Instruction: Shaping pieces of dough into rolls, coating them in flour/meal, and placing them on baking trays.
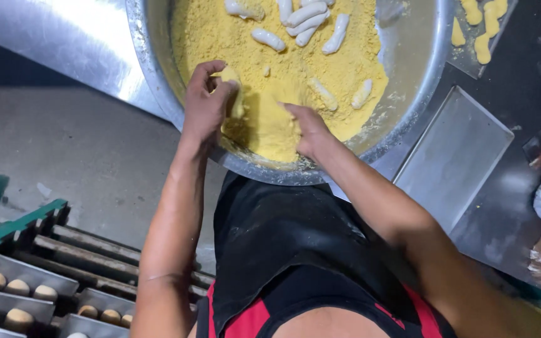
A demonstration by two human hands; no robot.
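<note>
A crumb-coated yellow dough log (234, 94) sits pinched in my left hand (205, 103) over the wide steel bowl (408, 119); my right hand (308, 128), fingers curled, digs into yellow crumbs (295, 69). I'd roll gently, covering evenly.

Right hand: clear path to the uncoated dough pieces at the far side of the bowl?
Probably yes. The right hand is already inside the bowl, in the yellow crumbs. The white dough pieces lie beyond it on open crumbs, nothing between; the left hand is off to the side.

steel bowl (158, 69), flat tray (452, 156) on dark worktop (521, 94)
</note>
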